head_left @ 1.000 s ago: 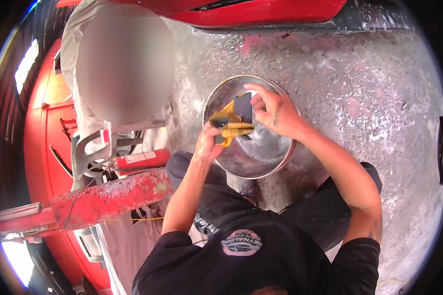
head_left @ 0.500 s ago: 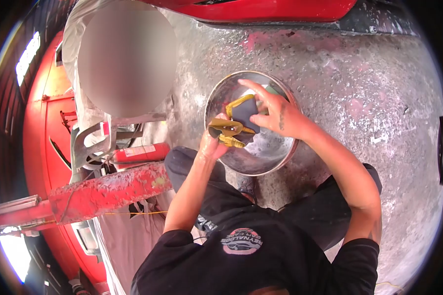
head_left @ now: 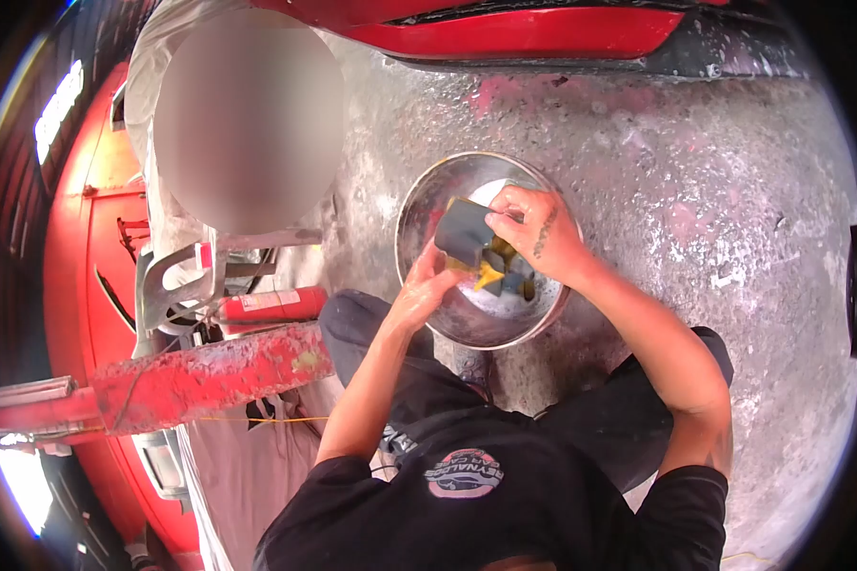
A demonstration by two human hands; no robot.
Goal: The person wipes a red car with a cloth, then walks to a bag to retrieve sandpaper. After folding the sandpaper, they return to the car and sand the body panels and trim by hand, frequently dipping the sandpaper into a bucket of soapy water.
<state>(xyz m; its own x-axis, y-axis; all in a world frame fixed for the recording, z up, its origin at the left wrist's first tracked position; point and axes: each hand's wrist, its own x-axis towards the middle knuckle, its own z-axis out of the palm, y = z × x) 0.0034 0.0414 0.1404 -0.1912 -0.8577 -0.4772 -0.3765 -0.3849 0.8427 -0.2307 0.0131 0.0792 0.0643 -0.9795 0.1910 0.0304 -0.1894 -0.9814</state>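
Over a round metal basin (head_left: 411, 205), my right hand (head_left: 548, 233) pinches the right edge of a dark grey sheet of sandpaper (head_left: 462, 230) between thumb and fingers. My left hand (head_left: 424, 293) grips the sheet's lower left side, thumb towards the basin's middle. Yellow-backed sandpaper pieces (head_left: 490, 276) and dark folded pieces (head_left: 517, 283) show below the sheet. Whether these lie in the basin or hang from my left hand cannot be made out. Whitish, sudsy liquid (head_left: 490, 303) shows in the basin.
A red car body panel (head_left: 543, 38) is at the top. To the left are a red fire extinguisher (head_left: 274, 305), a chipped red beam (head_left: 209, 366) and a draped cover (head_left: 257, 457). The concrete floor (head_left: 695, 190) is wet. A blurred round patch hides the upper left.
My right hand has closed from spread fingers onto the grey sandpaper, which now faces up flatter. The yellow pieces in my left hand have shifted lower and right, towards the basin.
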